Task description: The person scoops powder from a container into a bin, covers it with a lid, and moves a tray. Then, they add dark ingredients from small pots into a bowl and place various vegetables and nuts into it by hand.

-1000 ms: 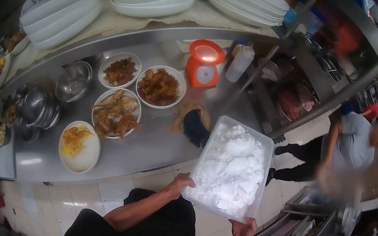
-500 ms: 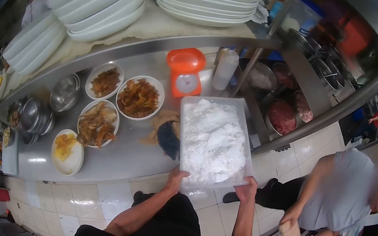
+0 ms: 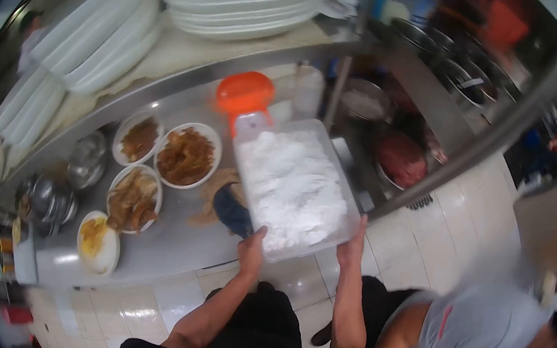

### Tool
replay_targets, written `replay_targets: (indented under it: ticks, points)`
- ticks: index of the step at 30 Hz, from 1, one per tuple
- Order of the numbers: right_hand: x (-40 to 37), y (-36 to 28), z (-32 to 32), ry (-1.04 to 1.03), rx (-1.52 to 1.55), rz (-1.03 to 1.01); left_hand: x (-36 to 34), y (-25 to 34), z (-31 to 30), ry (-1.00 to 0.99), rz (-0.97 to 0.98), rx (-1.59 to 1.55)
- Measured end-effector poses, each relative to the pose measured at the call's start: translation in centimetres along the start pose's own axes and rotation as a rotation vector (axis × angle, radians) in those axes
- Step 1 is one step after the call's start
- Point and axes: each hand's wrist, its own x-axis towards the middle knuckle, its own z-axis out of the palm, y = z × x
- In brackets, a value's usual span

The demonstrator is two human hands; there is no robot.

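Note:
A clear plastic tub (image 3: 304, 250) heaped with white powder (image 3: 301, 187) is between my two hands, tilted slightly in view over the counter's edge. My left hand (image 3: 252, 249) grips its near left corner, thumb up on the rim. At the near right corner, my right hand (image 3: 351, 245) is closed on the side wall. Just beyond the tub's far end stands an orange kitchen scale (image 3: 245, 93), its lower part partly hidden by the tub. A dark blue cloth (image 3: 233, 212) lies on the counter left of the tub, close to my left hand.
Several white bowls of food, one with dark brown pieces (image 3: 186, 156), sit on the steel counter (image 3: 176, 231). Metal bowls (image 3: 53, 201) are at left. Stacked white plates (image 3: 245, 0) fill the shelf above. A co-worker in a grey shirt (image 3: 482, 335) is close on my right.
The view has shifted, and the tub now appears further left and more turned, still in both hands. The co-worker has bent closer to my right side; the held tan item is out of sight.

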Motion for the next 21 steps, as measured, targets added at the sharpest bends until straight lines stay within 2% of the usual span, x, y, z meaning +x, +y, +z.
replay_targets:
  ticks: [4, 5, 6, 7, 9, 11, 12, 13, 14, 15, 16, 18, 20, 21]
  points:
    - [0.9, 1.2, -0.1, -0.06, -0.126, -0.093, -0.2, 0.6, -0.4, -0.014, 0.028, 0.26]
    - [1.0, 1.1, 0.1, -0.054, -0.118, -0.057, -0.3, 1.3, -0.5, -0.054, -0.003, 0.31]
    - [1.1, 1.0, 0.4, -0.005, -0.127, -0.05, -0.3, 1.9, -0.7, -0.105, -0.039, 0.355]
    - [1.0, 0.9, 0.7, 0.016, -0.138, -0.067, -0.1, 2.2, -0.7, -0.063, -0.053, 0.338]
    - [0.5, 0.7, 1.8, 0.031, -0.18, -0.05, 0.0, 3.0, -1.5, -0.178, -0.02, 0.377]
    - [-0.6, 0.7, 2.0, 0.257, -0.341, -0.158, -0.5, 2.7, -3.0, -0.196, -0.03, 0.335]
    - [-1.4, 0.7, 2.1, 0.253, -0.362, -0.152, -0.8, 2.7, -3.4, -0.241, -0.024, 0.305]
    - [-2.5, 0.9, 2.3, 0.365, -0.592, -0.4, -1.5, 3.1, -5.1, -0.299, 0.05, 0.341]
    - [-3.6, 1.3, 2.9, 0.469, -0.813, -0.655, -2.3, 3.7, -7.0, -0.295, 0.038, 0.331]
    - [-5.5, 1.6, 4.9, 0.495, -0.982, -0.994, -3.0, 4.4, -8.9, -0.408, -0.083, 0.293]
    - [-7.1, 2.3, 6.8, 0.492, -0.985, -0.996, -3.3, 4.8, -11.1, -0.526, -0.195, 0.249]
    - [-9.5, 4.3, 10.2, -0.081, -0.968, -1.138, -4.0, 2.5, -15.6, -0.506, -0.189, 0.291]
    - [-11.3, 7.6, 14.8, -0.485, -0.926, -0.965, -5.3, 0.6, -19.8, -0.41, -0.155, 0.302]
    - [-11.5, 9.2, 17.1, -0.614, -1.05, -0.92, -5.7, 0.0, -22.1, -0.368, -0.188, 0.291]
